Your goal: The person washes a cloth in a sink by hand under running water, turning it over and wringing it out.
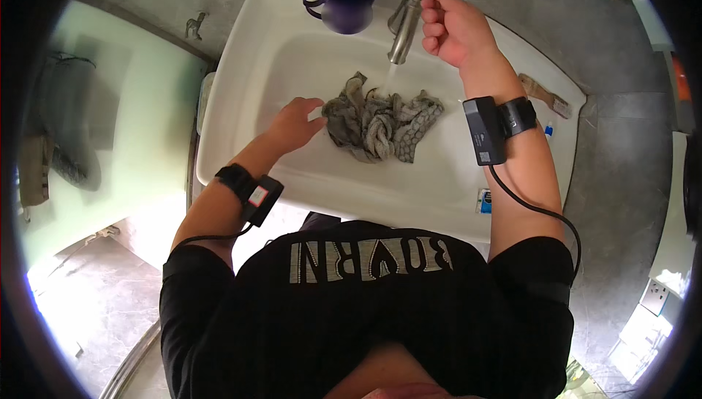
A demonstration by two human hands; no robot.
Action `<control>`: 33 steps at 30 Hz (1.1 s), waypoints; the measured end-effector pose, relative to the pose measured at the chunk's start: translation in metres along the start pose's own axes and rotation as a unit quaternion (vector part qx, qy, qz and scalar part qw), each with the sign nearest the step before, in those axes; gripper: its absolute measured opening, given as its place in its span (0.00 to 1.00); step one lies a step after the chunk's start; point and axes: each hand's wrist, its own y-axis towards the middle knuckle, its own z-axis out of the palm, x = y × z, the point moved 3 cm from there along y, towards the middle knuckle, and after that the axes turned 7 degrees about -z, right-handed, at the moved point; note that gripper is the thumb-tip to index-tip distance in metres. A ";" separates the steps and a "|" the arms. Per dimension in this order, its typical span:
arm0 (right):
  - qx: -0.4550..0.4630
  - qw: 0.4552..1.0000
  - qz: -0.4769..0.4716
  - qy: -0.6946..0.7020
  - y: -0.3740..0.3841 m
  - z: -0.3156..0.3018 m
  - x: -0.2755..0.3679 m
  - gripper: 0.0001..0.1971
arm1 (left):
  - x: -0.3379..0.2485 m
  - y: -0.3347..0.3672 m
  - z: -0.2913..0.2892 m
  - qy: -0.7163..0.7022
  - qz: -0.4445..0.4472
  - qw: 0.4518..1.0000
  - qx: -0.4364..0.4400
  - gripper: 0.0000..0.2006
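Observation:
A wet, crumpled grey patterned cloth (380,125) lies in the basin of the white sink (292,172). My left hand (296,122) is at the cloth's left edge, thumb and fingers apart and holding nothing; whether the fingertips touch the cloth is unclear. Up at the metal faucet (404,29), my right hand (461,29) has its fingers curled in, with the uppermost digit against the faucet's top; the handle itself is partly hidden there. A thin stream of water falls from the spout onto the cloth.
A dark purple mug (349,8) with a blue stick in it stands on the sink's back left rim. On the right rim lie a wooden-handled brush (545,95) and a small blue packet (485,201). A wall tap (194,26) is at the left.

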 end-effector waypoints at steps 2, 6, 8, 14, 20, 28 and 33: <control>-0.004 0.999 -0.035 -0.005 -0.008 0.006 -0.005 0.14 | 0.002 0.004 0.010 0.011 0.030 0.999 0.017 0.21; 0.116 0.975 -0.056 -0.179 -0.021 -0.020 -0.055 0.14 | 0.001 0.039 0.043 0.045 0.071 0.996 -0.011 0.22; 0.110 0.914 -0.030 -0.388 -0.019 -0.049 -0.110 0.18 | 0.001 0.046 0.056 0.033 0.119 0.992 -0.024 0.25; 0.105 0.623 -0.077 -0.771 -0.021 -0.075 -0.190 0.29 | 0.002 0.066 0.069 0.028 -0.027 0.997 0.067 0.29; 0.131 0.863 0.197 -0.446 -0.015 -0.117 -0.183 0.19 | -0.007 0.065 0.043 0.065 -0.022 0.990 0.120 0.18; -0.097 0.868 0.118 -0.473 -0.032 -0.149 -0.119 0.17 | -0.004 0.047 -0.019 0.276 -0.028 0.961 -0.010 0.15; 0.037 0.643 0.008 -0.765 -0.028 -0.104 -0.141 0.28 | -0.026 0.039 0.018 0.233 0.075 0.968 -0.059 0.20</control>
